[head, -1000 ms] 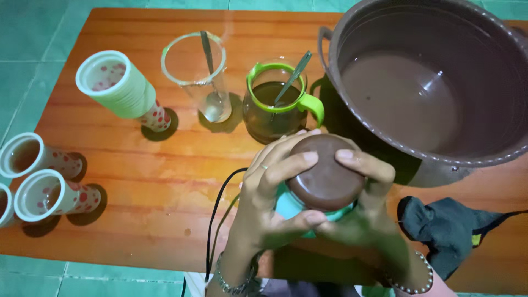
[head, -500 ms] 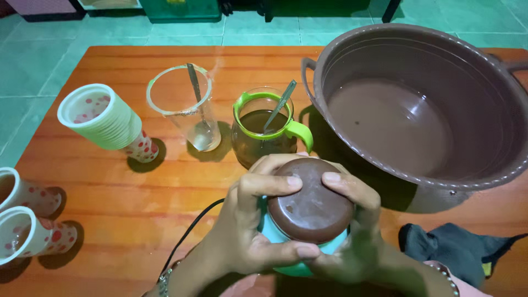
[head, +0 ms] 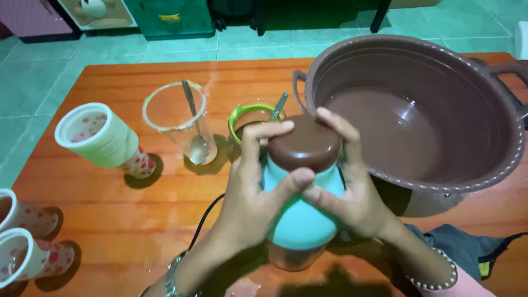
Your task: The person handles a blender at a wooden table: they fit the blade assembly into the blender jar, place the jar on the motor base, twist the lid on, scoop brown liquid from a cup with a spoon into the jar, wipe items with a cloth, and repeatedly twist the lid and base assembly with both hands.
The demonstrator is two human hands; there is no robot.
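Head view: looking down on an orange-brown wooden table (head: 165,187) standing on a green tiled floor (head: 33,71).
Held thing: a turquoise plastic jug-shaped container with a round brown lid (head: 304,144), upright and clasped between both hands over the table's near edge.
Left hand (head: 250,190): wrapped around the container's left side; the forefinger curls over the lid's far rim, the thumb presses on its near rim, and the other fingers are hidden behind the body. A bracelet sits on this wrist.
Right hand (head: 352,187): wrapped around the right side; fingers close together, fingertips on the lid's far right rim, thumb meeting the left thumb just under the lid. A beaded bracelet circles this wrist.
Beyond the left fingertips: a small glass pitcher with a green rim (head: 245,124), holding dark liquid and a metal spoon, partly hidden by the lid.
Further left of the fingers: a tall clear glass with a spoon inside (head: 179,121), then a tilted stack of white paper cups with red dots (head: 102,140).
Right of the right fingers: a large brown plastic basin (head: 429,110), close beside the lid.
Far left edge: two single dotted cups (head: 25,242).
By the right wrist: a dark crumpled cloth (head: 467,253).
Under the left wrist: a black cable (head: 206,217).
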